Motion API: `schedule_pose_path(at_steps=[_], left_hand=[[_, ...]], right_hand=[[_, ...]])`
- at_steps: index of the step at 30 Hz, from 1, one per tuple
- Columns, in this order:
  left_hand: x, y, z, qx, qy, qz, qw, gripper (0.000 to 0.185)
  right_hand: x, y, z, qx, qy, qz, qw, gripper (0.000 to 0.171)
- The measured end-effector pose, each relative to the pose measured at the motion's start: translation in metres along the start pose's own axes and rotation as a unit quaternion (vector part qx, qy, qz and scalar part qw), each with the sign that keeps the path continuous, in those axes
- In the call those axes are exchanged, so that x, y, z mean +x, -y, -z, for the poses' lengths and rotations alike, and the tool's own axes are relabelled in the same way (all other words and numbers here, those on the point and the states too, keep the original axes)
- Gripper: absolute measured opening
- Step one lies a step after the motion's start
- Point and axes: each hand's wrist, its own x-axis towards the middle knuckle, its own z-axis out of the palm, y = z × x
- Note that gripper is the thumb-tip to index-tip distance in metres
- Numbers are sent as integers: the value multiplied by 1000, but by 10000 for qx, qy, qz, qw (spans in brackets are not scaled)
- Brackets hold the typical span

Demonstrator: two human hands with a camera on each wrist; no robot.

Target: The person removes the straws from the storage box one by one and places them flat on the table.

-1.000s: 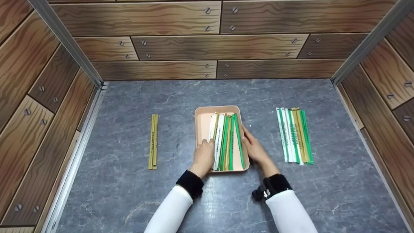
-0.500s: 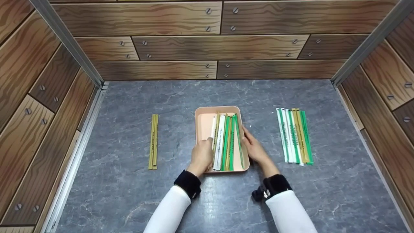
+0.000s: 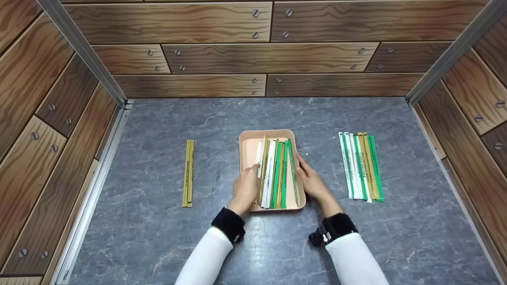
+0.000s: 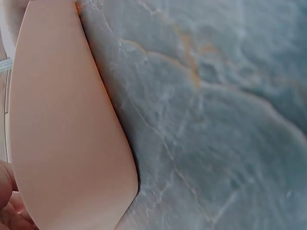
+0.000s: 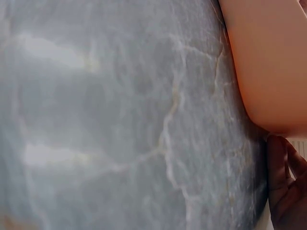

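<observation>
In the head view, a shallow peach tray (image 3: pixel 248 148) holds long thin stick packets (image 3: pixel 274 170) in white, gold and green, lined up side by side toward its right. My left hand (image 3: pixel 245 188) reaches over the tray's near left side. Its thumb and curled fingers pinch the leftmost white stick packet (image 3: pixel 259 150), whose lower part is hidden by the hand. Along the tray's right wall my right hand (image 3: pixel 313 182) rests with fingers extended against the outside. Each wrist view shows the tray's outer wall (image 4: pixel 67 124) with part of a hand at its edge.
Two gold stick packets (image 3: pixel 187 174) lie upright together on the grey marbled table (image 3: pixel 150 237) left of the tray. To the right lies a row of white, green and gold stick packets (image 3: pixel 359 166). Wood-patterned panels (image 3: pixel 222 57) enclose the back and sides.
My left hand has shifted slightly left and away from the row, uncovering more of the packets' lower ends. The rightmost green packet in the tray has turned onto its edge. The right hand stays put.
</observation>
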Motion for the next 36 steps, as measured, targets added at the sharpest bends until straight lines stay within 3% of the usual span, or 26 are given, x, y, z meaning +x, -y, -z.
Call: schedule_pose_path(at_steps=[11,16,20,28,33,36], left_hand=[[-1,-2,7,-18,78,204,9998,38],[-2,-1,19,-319,156,450,9984,32],[-4,4,33,-601,-58,511,9969,26],[-11,31,62,-673,-825,508,9930,18],[-15,57,78,-797,-1060,931,9868,17],[-17,74,86,-879,-1159,1364,9799,18]], right_hand=[[0,1,0,123,68,-56,9999,53],[0,1,-1,210,129,-131,9996,54],[0,1,0,191,103,-109,9997,54],[0,1,1,194,129,-115,9997,54],[0,1,1,221,130,-38,9997,53],[0,1,1,172,111,-14,9998,53]])
